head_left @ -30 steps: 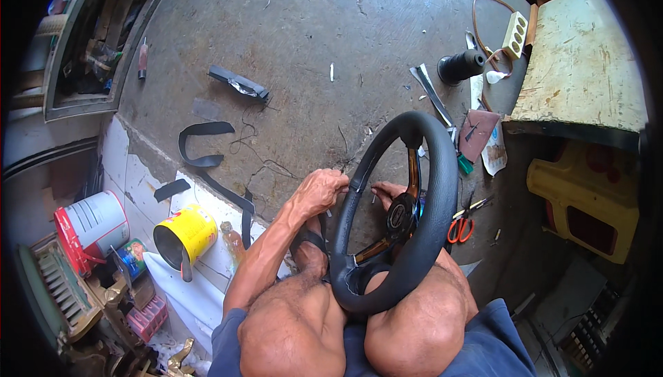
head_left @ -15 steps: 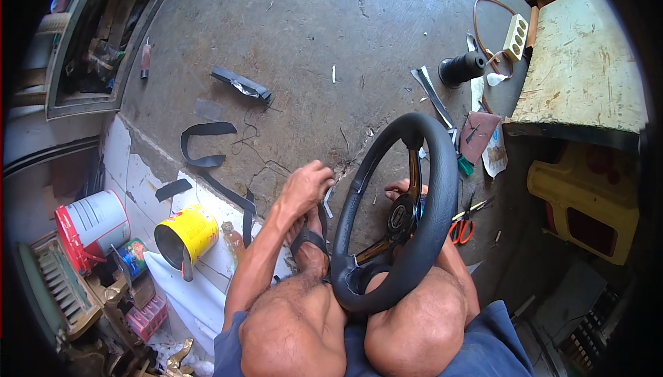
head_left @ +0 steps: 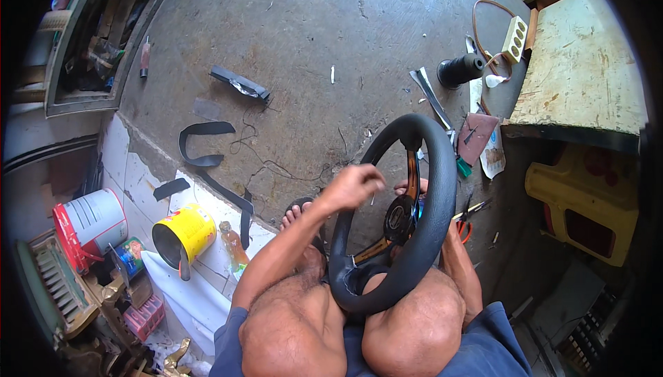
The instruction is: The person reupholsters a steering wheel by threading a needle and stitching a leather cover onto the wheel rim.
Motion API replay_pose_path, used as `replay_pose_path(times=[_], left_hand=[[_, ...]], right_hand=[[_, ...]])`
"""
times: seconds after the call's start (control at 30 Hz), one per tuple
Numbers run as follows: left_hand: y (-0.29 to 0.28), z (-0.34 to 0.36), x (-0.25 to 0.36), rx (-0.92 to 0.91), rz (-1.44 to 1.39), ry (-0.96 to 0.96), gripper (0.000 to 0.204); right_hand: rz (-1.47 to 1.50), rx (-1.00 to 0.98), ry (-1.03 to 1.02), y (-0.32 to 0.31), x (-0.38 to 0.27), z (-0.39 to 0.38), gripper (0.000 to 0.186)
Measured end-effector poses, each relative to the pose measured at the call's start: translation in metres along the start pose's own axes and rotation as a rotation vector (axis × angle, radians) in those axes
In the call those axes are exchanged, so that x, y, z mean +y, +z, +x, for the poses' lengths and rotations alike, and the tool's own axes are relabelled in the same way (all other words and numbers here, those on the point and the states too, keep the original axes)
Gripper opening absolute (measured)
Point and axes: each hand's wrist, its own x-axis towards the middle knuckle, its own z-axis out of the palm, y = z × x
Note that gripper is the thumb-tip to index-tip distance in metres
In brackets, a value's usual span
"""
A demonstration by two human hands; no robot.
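A steering wheel [head_left: 442, 170] with a black leather-like cover stands tilted on edge between my bare knees. Its spokes are brown and gold with a dark round hub [head_left: 398, 219]. At the left side of the rim, a gap in the cover shows near my thigh. My left hand [head_left: 353, 188] is raised over the upper left rim, its fingers bent together and slightly blurred; whatever they may hold is too small to make out. Behind the wheel is my right hand [head_left: 407, 186], seen through the opening beside the upper spoke. The spoke and rim hide most of its fingers.
Orange-handled scissors [head_left: 465, 229], a sandpaper-like brown sheet [head_left: 476, 139] and a black thread spool [head_left: 461, 70] lie to the right, near a power strip [head_left: 514, 39]. Black strips [head_left: 200, 161] lie left. A yellow can [head_left: 185, 233] and white bucket [head_left: 93, 221] stand lower left.
My left hand has moved right, from above my foot to the wheel's left rim, uncovering my toes. My right hand and the wheel have barely moved.
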Motion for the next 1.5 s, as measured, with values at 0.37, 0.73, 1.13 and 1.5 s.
replay_pose_path(times=[0.37,0.73,1.13,1.5], left_hand=[[-0.109,-0.033,-0.017,0.297,-0.729,-0.173,0.02],[-0.027,-0.031,-0.01,0.467,0.135,-0.109,0.03],[0.006,-0.022,0.007,0.108,-0.173,-0.21,0.03],[0.005,-0.063,-0.054,0.447,-0.914,-0.16,0.022]], right_hand=[[-0.327,0.17,0.142,-0.078,-0.019,-0.027,0.013],[0.776,0.038,0.366,0.019,0.021,0.029,0.021],[0.805,0.002,0.155,0.062,0.049,0.052,0.034],[0.242,0.274,0.379,0.03,0.082,-0.016,0.041]])
